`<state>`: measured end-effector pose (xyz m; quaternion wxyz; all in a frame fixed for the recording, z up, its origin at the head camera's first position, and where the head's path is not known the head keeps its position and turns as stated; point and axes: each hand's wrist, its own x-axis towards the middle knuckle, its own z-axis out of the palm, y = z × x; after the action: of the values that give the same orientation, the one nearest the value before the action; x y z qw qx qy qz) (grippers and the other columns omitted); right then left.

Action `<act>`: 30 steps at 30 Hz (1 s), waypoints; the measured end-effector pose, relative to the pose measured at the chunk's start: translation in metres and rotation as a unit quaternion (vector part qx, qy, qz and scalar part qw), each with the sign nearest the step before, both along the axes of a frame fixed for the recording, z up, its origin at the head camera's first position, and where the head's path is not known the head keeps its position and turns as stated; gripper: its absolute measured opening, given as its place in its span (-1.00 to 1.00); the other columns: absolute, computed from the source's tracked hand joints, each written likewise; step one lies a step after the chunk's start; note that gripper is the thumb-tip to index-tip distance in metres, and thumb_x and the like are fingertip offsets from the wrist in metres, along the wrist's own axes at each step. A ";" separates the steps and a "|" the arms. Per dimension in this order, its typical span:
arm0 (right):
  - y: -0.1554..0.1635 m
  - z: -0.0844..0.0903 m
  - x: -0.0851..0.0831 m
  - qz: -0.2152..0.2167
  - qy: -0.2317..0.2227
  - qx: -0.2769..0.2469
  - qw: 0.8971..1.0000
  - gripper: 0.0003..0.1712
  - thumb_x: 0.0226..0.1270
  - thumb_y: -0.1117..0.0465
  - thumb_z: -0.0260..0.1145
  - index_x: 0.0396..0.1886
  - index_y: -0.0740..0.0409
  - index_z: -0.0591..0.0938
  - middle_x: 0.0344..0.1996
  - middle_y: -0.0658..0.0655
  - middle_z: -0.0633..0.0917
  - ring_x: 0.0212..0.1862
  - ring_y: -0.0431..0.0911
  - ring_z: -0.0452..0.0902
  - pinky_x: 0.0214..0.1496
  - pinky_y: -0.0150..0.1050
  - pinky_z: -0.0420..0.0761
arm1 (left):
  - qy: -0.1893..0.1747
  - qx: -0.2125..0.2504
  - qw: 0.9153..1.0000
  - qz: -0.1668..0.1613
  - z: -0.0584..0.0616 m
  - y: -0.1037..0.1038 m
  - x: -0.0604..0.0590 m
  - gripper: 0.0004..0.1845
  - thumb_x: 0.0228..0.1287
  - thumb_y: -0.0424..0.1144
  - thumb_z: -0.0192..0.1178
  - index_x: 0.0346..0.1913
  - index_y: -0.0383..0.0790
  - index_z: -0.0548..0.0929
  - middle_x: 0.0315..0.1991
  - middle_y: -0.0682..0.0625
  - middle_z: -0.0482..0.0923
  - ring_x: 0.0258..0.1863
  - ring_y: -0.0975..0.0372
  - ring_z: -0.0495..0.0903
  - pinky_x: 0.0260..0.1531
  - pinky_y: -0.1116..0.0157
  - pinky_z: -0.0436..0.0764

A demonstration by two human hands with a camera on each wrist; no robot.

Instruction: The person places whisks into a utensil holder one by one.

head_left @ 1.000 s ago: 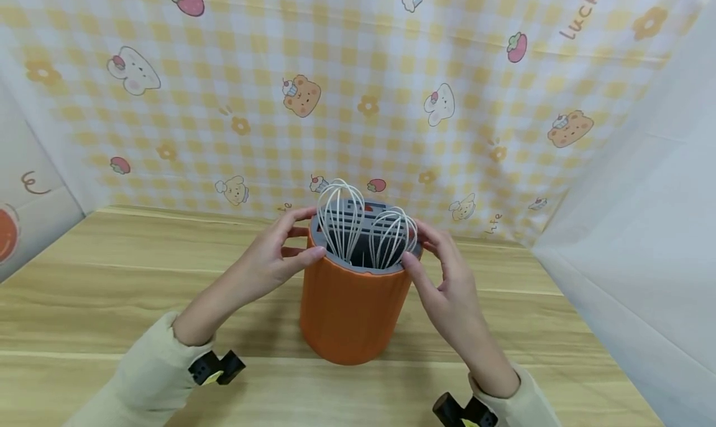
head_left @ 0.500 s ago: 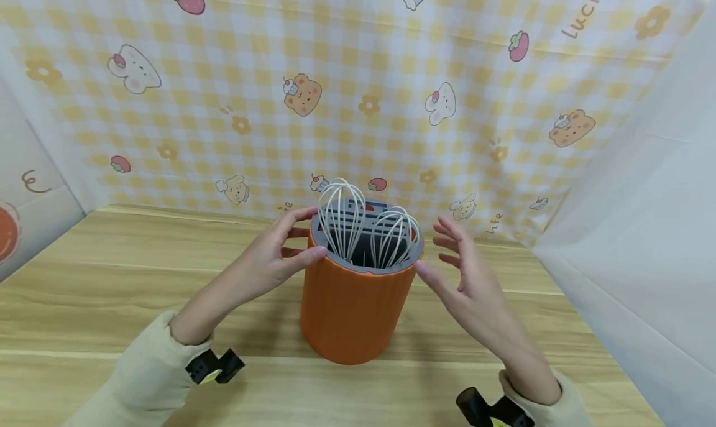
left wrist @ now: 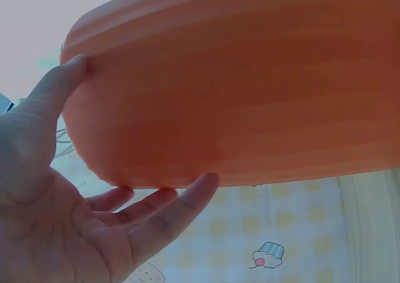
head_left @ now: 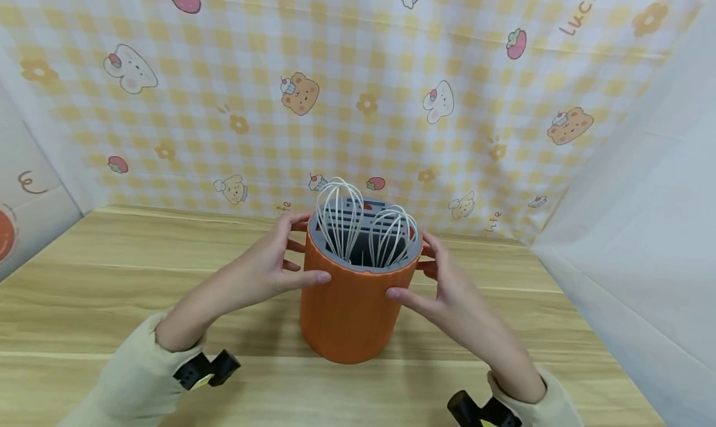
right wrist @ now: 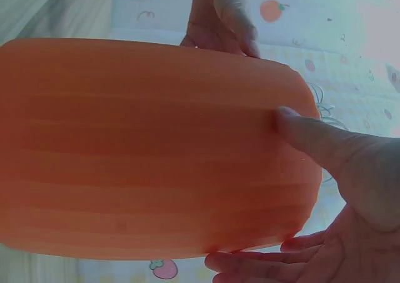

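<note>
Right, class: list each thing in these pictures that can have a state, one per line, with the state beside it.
orange holder: upright on the wooden table, gripped on both sides.
grey insert: seated in the holder's top.
taller whisk: standing wires-up in a slot.
shorter whisk: standing wires-up beside it.
left hand: curled round the holder.
right hand: curled round the holder's other side.

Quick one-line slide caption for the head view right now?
Both hands, left hand and right hand, grip an orange holder with two white whisks on the wooden table.

Pale cream sleeves cover both forearms; a black wrist camera mount with yellow marking sits at each cuff.
</note>
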<state>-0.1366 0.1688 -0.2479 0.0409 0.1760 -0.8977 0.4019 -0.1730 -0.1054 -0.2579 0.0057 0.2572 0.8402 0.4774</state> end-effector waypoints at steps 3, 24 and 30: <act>0.000 -0.001 -0.001 -0.004 -0.002 0.002 1.000 0.05 0.01 -0.01 0.46 0.40 0.02 0.05 0.20 0.15 0.38 0.16 0.11 0.46 0.12 0.03 0.52 | -0.006 -0.011 1.000 0.003 0.001 0.000 0.001 -0.05 0.03 -0.02 0.37 0.36 -0.21 0.02 0.29 -0.11 0.17 0.10 0.00 0.45 -0.08 0.16 0.62; 0.006 -0.008 -0.015 -0.033 -0.003 0.006 0.999 0.08 -0.02 -0.06 0.46 0.41 0.00 0.05 0.22 0.18 0.39 0.17 0.12 0.47 0.17 0.06 0.49 | -0.001 -0.009 1.000 0.012 -0.003 -0.002 -0.006 -0.12 0.08 0.00 0.33 0.38 -0.16 0.08 0.21 -0.17 0.31 0.02 0.02 0.54 -0.06 0.11 0.62; 0.008 -0.011 -0.019 -0.037 -0.015 -0.006 0.999 0.04 0.02 -0.07 0.44 0.41 -0.01 0.06 0.21 0.16 0.40 0.19 0.12 0.45 0.22 0.05 0.45 | -0.002 -0.004 1.000 0.019 -0.009 -0.001 -0.010 -0.13 0.08 -0.03 0.34 0.36 -0.19 0.12 0.19 -0.18 0.34 -0.04 0.06 0.57 -0.10 0.15 0.64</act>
<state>-0.1560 0.1767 -0.2590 0.0429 0.1366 -0.9017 0.4079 -0.1834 -0.1066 -0.2672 -0.0003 0.2403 0.8467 0.4747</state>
